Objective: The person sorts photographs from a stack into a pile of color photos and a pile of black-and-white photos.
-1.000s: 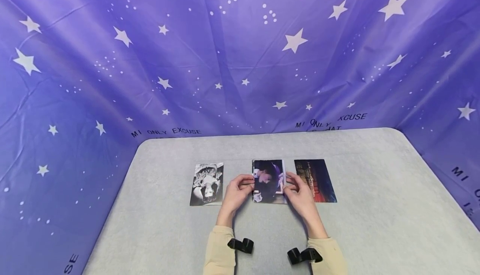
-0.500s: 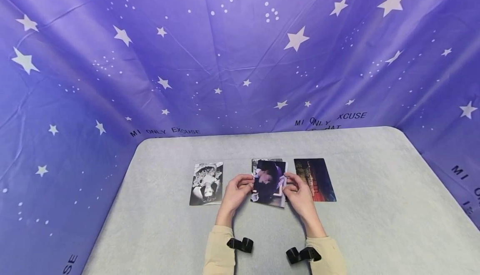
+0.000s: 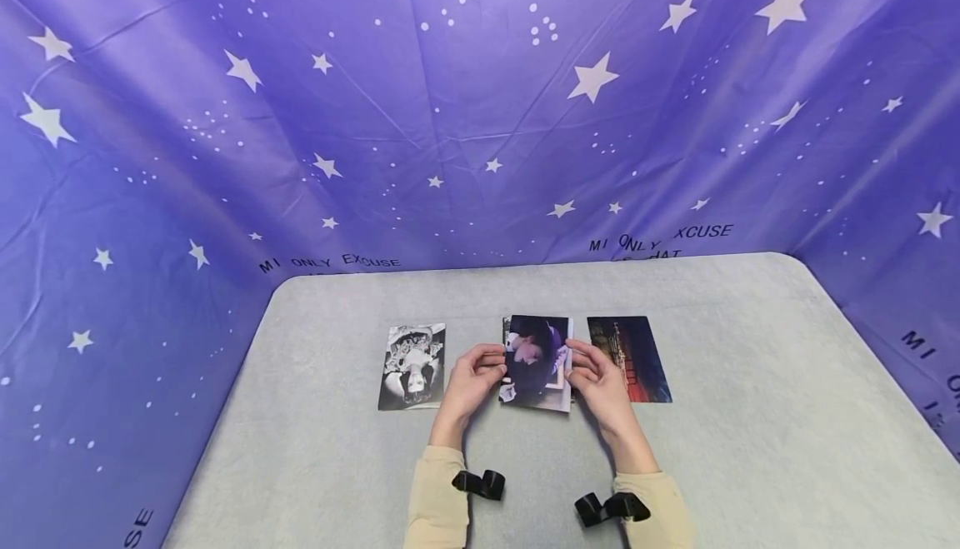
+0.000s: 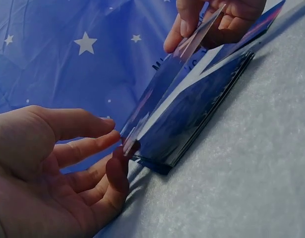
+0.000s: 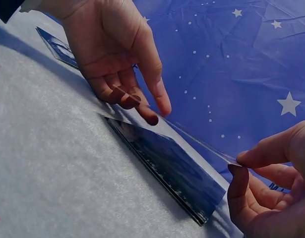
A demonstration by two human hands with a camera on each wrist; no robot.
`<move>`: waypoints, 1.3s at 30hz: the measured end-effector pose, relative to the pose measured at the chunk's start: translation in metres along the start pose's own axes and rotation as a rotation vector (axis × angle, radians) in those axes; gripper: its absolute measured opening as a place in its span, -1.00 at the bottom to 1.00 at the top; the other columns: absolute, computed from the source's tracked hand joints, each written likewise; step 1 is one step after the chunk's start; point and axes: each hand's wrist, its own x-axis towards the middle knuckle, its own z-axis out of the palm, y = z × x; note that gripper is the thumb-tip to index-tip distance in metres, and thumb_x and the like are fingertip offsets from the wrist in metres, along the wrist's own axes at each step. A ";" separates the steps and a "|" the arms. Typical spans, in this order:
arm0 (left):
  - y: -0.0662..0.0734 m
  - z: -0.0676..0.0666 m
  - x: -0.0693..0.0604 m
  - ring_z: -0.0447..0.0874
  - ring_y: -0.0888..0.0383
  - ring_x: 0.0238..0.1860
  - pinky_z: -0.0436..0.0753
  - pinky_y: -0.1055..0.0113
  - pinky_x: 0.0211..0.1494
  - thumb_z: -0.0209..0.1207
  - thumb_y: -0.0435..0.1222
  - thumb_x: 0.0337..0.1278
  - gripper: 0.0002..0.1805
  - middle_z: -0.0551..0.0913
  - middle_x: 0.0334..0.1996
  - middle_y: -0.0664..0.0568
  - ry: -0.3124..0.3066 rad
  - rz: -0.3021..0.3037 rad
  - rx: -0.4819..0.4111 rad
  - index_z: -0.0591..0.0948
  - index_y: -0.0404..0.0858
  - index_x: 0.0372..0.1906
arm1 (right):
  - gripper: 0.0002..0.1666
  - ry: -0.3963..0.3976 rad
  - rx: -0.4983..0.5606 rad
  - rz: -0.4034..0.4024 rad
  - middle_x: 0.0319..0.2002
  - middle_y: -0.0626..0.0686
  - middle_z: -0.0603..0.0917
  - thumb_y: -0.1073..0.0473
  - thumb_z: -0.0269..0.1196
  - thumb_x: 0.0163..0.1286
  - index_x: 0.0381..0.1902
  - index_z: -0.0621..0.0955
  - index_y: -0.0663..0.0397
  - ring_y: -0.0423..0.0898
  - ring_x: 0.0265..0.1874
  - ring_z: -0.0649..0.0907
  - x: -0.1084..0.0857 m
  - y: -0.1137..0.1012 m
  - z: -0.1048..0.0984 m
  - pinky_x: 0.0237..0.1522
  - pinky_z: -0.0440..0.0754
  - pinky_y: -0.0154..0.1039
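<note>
A colour photo print (image 3: 536,366) of a dark-haired person in purple light is lifted just above the table. My left hand (image 3: 468,384) pinches its left edge, while the right hand (image 3: 602,389) grips the opposite edge between thumb and fingers. Beneath it, a stack of prints (image 4: 192,111) lies on the cloth, seen best from the wrists. The raised print tilts away from that stack, and appears almost edge-on in the right wrist view. How many prints the stack has cannot be made out.
A black-and-white photo (image 3: 412,366) lies to the left, and a dark red-and-blue photo (image 3: 647,361) to the right, partly behind the right hand. Both rest flat on the grey tabletop (image 3: 315,449). A purple curtain with stars (image 3: 450,116) borders the table's far side.
The top print has come up off the stack and shifted, tipping toward the person, then its far edge rose again over the stack. Both hands stay nearly in place; the side photos have not moved.
</note>
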 end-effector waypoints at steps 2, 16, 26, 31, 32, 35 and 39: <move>0.000 0.000 0.001 0.63 0.07 -0.33 0.53 0.49 -0.28 0.13 -0.63 0.04 -0.64 0.58 -0.21 -0.49 -0.004 -0.003 -0.005 0.48 -0.67 0.01 | -0.41 -0.003 0.005 -0.001 -0.01 0.33 0.55 0.61 0.10 0.17 0.22 0.42 0.48 -0.21 -0.32 0.59 0.000 -0.001 0.000 -0.22 0.54 -0.47; 0.002 0.006 0.007 0.55 0.24 -0.41 0.53 0.49 -0.29 0.07 -0.71 -0.07 -0.54 0.50 -0.19 -0.54 -0.111 0.004 -0.086 0.40 -0.68 0.06 | -0.42 -0.004 -0.065 0.004 -0.01 0.35 0.55 0.62 0.13 0.17 0.21 0.45 0.44 -0.27 -0.27 0.59 0.006 -0.001 -0.011 -0.20 0.53 -0.47; -0.024 0.011 0.023 0.58 0.21 -0.41 0.56 0.45 -0.29 0.08 -0.73 -0.10 -0.39 0.54 -0.19 -0.34 -0.151 -0.008 -0.148 0.36 -0.57 0.21 | -0.47 -0.059 -0.078 -0.007 -0.24 0.23 0.63 0.58 0.16 0.20 0.18 0.46 0.48 -0.25 -0.32 0.60 0.009 -0.005 -0.026 -0.25 0.55 -0.47; -0.027 0.017 0.025 0.57 0.25 -0.43 0.55 0.45 -0.31 0.09 -0.70 -0.07 -0.34 0.54 -0.17 -0.32 -0.161 -0.006 -0.144 0.34 -0.50 0.28 | -0.46 -0.069 -0.085 -0.020 -0.23 0.21 0.64 0.57 0.17 0.20 0.18 0.46 0.48 -0.29 -0.32 0.60 0.011 -0.004 -0.033 -0.25 0.56 -0.47; -0.026 0.018 0.025 0.56 0.26 -0.44 0.55 0.45 -0.32 0.10 -0.69 -0.06 -0.34 0.54 -0.17 -0.30 -0.160 -0.003 -0.142 0.35 -0.49 0.28 | -0.46 -0.070 -0.087 -0.023 -0.23 0.22 0.64 0.57 0.17 0.20 0.18 0.46 0.47 -0.29 -0.32 0.61 0.011 -0.004 -0.035 -0.25 0.57 -0.46; -0.025 0.023 0.026 0.56 0.26 -0.44 0.54 0.46 -0.32 0.11 -0.68 -0.06 -0.36 0.54 -0.20 -0.22 -0.151 0.000 -0.120 0.39 -0.45 0.26 | -0.47 -0.074 -0.098 -0.028 -0.20 0.28 0.65 0.55 0.17 0.22 0.19 0.45 0.47 -0.28 -0.31 0.64 0.012 -0.004 -0.039 -0.25 0.59 -0.44; -0.026 0.031 0.025 0.56 0.26 -0.42 0.54 0.46 -0.31 0.11 -0.68 -0.05 -0.38 0.55 -0.22 -0.18 -0.147 0.002 -0.118 0.41 -0.45 0.25 | -0.47 -0.062 -0.105 -0.016 -0.19 0.30 0.67 0.54 0.18 0.24 0.20 0.44 0.47 -0.29 -0.30 0.66 0.011 -0.004 -0.046 -0.27 0.61 -0.41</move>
